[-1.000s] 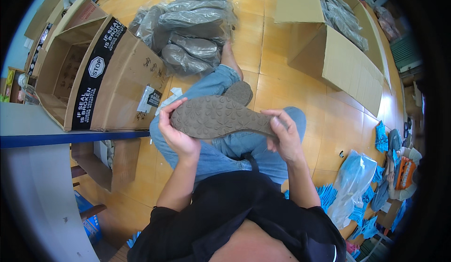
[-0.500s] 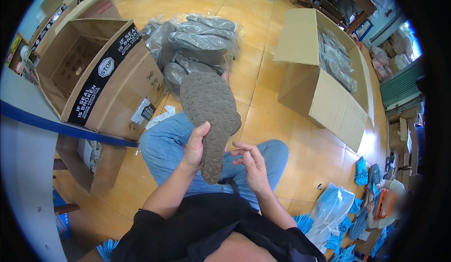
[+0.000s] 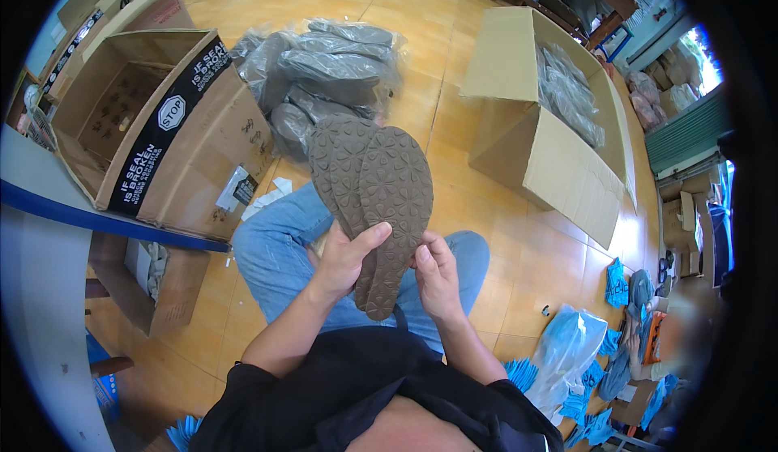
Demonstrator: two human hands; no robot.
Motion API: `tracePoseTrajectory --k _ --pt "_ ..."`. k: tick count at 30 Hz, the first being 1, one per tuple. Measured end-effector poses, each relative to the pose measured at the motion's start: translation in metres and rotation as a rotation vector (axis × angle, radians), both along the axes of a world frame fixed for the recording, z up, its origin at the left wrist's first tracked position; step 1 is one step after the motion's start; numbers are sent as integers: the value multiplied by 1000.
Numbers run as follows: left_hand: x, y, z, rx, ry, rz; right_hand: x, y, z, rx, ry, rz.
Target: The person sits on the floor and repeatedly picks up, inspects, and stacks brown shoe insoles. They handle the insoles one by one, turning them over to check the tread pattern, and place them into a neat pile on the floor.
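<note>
Over my lap I hold a fanned stack of brown shoe soles (image 3: 397, 185) with a raised flower pattern on the face turned up. My left hand (image 3: 344, 262) wraps round the narrow part of the stack, its thumb pressed on the top sole. At the right edge of that sole, my right hand (image 3: 438, 274) pinches with thumb and curled fingers. Just beyond the soles lies a clear plastic bag (image 3: 332, 67) packed with several more grey-brown soles.
An open carton (image 3: 211, 144) with black tape stands at my left, beside a blue-edged table (image 3: 113, 219). To the right, another open carton (image 3: 506, 148) holds bagged soles. Blue pieces and a clear plastic sheet (image 3: 566, 343) lie at the lower right, near another person (image 3: 681, 330).
The soles have been fanned apart, so a second one now shows at the right. My right hand has closed from spread fingers onto the sole's edge.
</note>
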State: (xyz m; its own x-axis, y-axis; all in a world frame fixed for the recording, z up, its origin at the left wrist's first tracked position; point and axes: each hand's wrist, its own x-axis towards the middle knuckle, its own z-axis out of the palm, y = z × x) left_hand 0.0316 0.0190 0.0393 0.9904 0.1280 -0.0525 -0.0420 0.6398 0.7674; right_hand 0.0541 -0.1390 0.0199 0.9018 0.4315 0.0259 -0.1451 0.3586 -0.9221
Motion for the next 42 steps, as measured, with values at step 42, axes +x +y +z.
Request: tracePoseTrajectory --k 42 --pt "-14 -4 -29 27 334 -83 5 -22 -12 -122 324 -10"
